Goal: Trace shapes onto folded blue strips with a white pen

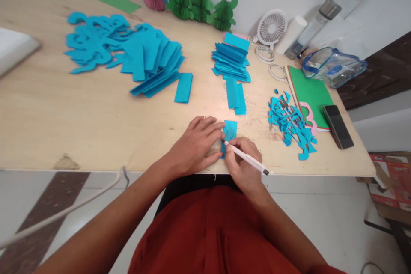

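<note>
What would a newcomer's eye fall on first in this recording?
Probably the big heap of bright blue paper on the left of the table. Next, at the front edge, the right hand holds a white pen to a small blue paper, the left hand at its side. Green paper shapes stand out at the back.

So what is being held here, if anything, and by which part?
The right hand holds a white pen by its barrel, close to the writing tip. The left hand rests at the edge of the blue paper, not visibly gripping it.
</note>
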A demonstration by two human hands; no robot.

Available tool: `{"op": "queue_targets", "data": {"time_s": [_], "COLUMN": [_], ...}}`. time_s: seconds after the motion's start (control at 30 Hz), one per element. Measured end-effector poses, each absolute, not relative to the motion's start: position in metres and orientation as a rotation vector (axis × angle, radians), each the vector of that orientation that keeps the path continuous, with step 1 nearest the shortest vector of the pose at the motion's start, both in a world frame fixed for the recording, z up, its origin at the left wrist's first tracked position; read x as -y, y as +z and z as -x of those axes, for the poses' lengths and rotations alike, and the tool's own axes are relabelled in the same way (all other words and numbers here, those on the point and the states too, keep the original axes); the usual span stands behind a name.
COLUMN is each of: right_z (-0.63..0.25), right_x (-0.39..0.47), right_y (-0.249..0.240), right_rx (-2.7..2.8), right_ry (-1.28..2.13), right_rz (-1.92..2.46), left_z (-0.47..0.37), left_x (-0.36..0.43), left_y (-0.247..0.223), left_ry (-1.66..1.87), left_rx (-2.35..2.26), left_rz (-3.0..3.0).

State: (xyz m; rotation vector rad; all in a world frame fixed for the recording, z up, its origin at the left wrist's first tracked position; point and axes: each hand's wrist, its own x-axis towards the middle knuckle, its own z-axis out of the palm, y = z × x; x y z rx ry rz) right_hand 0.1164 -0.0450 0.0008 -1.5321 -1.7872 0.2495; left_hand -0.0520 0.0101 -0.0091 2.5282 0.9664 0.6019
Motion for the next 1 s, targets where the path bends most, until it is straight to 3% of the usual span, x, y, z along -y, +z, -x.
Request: {"op": "queue_targets", "data": {"time_s": [0.53,1.0], "right_z": [-0.14,-0.136], "right_x": [0.048,0.044], "right_y": [-0.003,-0.011], "right_rx": [1.487,1.836], "right_ry": [0.578,0.142], "right_rz": [1.535,1.444], "left_z": [0.053,0.053], "left_x": [-0.01,-0.008], "left_y": [-0.009,-0.011], "left_ry": [0.608,0.643], "left_rx": [-0.963,-0.961], "left_rz": [-2.524,-2.533]}}
